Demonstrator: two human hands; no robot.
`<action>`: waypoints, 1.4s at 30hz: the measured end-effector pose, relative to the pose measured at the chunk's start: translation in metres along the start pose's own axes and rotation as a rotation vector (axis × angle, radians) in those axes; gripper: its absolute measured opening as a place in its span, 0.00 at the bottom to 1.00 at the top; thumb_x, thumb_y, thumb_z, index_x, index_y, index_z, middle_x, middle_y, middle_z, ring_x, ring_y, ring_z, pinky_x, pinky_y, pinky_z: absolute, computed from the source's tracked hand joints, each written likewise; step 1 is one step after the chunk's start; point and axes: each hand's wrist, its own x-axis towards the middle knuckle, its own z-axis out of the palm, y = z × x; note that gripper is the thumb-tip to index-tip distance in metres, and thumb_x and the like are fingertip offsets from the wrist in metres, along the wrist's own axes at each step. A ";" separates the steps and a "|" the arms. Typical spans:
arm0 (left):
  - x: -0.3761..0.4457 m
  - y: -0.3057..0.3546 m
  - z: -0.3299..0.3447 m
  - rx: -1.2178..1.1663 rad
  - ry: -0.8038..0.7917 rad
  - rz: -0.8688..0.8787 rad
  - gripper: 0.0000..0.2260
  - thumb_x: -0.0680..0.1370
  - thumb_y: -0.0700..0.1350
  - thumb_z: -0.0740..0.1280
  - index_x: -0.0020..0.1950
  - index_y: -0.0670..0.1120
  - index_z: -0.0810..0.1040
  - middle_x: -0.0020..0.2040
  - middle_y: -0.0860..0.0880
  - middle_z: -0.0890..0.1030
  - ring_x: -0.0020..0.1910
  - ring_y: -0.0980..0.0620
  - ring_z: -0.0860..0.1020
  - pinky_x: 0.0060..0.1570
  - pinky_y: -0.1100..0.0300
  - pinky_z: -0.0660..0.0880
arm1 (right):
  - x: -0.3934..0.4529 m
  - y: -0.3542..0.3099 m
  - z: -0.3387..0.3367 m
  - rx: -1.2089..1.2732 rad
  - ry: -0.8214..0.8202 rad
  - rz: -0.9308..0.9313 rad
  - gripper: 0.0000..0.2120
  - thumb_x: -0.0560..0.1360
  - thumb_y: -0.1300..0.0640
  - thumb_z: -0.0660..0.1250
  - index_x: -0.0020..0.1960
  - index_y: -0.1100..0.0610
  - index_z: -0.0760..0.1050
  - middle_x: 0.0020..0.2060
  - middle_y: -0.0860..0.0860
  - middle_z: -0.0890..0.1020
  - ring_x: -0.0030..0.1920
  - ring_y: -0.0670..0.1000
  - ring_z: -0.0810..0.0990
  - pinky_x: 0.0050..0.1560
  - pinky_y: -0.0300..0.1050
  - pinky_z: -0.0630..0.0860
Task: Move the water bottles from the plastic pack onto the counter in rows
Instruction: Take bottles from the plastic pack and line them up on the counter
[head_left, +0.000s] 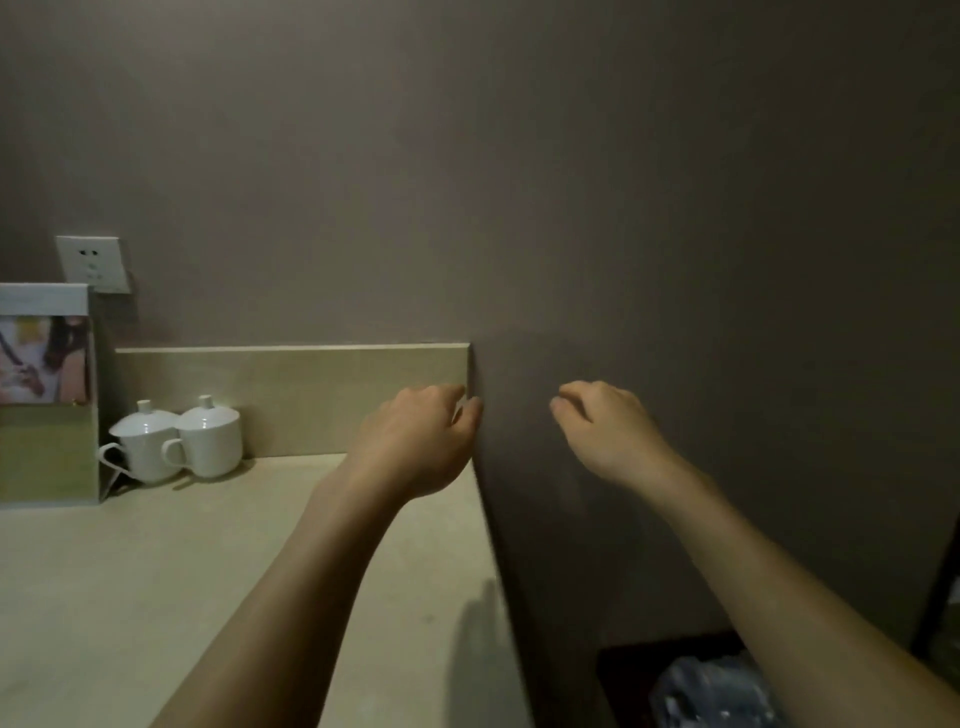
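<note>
My left hand (415, 441) hovers over the back right corner of the beige counter (156, 571), fingers loosely curled, holding nothing. My right hand (608, 431) hangs in the air past the counter's right edge, in front of the wall, fingers also loosely bent and empty. Low at the bottom right, a crinkled clear plastic pack (711, 691) shows dimly on a dark surface, partly hidden by my right forearm. No single bottle can be made out, and none stands on the counter.
Two white lidded cups (176, 441) stand at the back left of the counter next to an upright printed card stand (47, 395). A wall socket (93, 262) sits above them. A low backsplash (291, 395) runs along the back.
</note>
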 end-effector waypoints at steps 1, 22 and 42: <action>0.002 0.011 0.010 -0.008 -0.011 -0.009 0.20 0.84 0.56 0.54 0.67 0.46 0.75 0.65 0.44 0.79 0.63 0.43 0.77 0.62 0.48 0.74 | -0.002 0.017 -0.003 0.003 -0.002 -0.006 0.20 0.81 0.48 0.56 0.67 0.56 0.74 0.64 0.55 0.78 0.64 0.59 0.75 0.64 0.53 0.72; 0.070 0.206 0.241 -0.079 -0.264 0.005 0.20 0.82 0.56 0.56 0.69 0.46 0.73 0.70 0.43 0.75 0.68 0.40 0.73 0.66 0.45 0.71 | -0.017 0.286 -0.012 0.065 -0.083 0.208 0.21 0.82 0.50 0.56 0.71 0.57 0.71 0.68 0.53 0.76 0.68 0.55 0.73 0.64 0.46 0.69; 0.157 0.187 0.486 -0.271 -0.508 -0.116 0.19 0.81 0.57 0.59 0.70 0.55 0.73 0.66 0.50 0.79 0.62 0.45 0.79 0.57 0.51 0.74 | 0.044 0.468 0.116 0.129 -0.358 0.503 0.23 0.80 0.46 0.59 0.72 0.54 0.70 0.64 0.53 0.79 0.63 0.54 0.77 0.63 0.51 0.74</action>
